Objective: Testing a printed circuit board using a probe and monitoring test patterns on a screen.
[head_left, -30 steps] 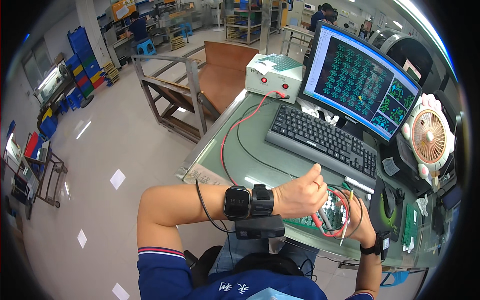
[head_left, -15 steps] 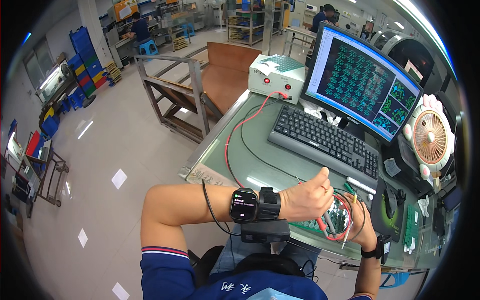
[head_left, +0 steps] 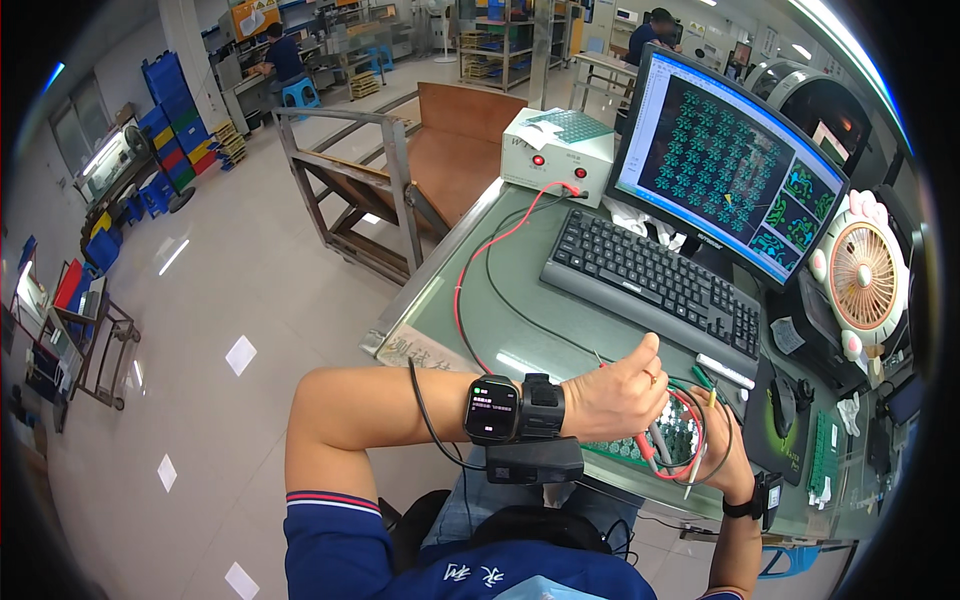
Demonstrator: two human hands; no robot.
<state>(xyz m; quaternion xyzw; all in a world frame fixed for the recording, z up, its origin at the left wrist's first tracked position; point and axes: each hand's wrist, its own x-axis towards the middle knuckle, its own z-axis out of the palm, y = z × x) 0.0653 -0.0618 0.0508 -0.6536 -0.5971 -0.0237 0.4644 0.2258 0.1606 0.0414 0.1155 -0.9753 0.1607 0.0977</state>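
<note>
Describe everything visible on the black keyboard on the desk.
The black keyboard is a full-size slab of dark, plastic-looking keys with pale legends, with a number pad at its right end. It lies flat and angled on the grey-green desk mat, in front of the lit flat monitor. No hand touches it; the left hand is just below its near edge. A black wire runs past its left end.

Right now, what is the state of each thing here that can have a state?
Monitor: on, showing a green pattern.
Keyboard: flat on the desk, untouched.
White box: red and black wires plugged in.
Fan: upright; spinning or not, cannot tell.
Left hand: closed on a red probe.
Right hand: mostly hidden, at the green board.
</note>
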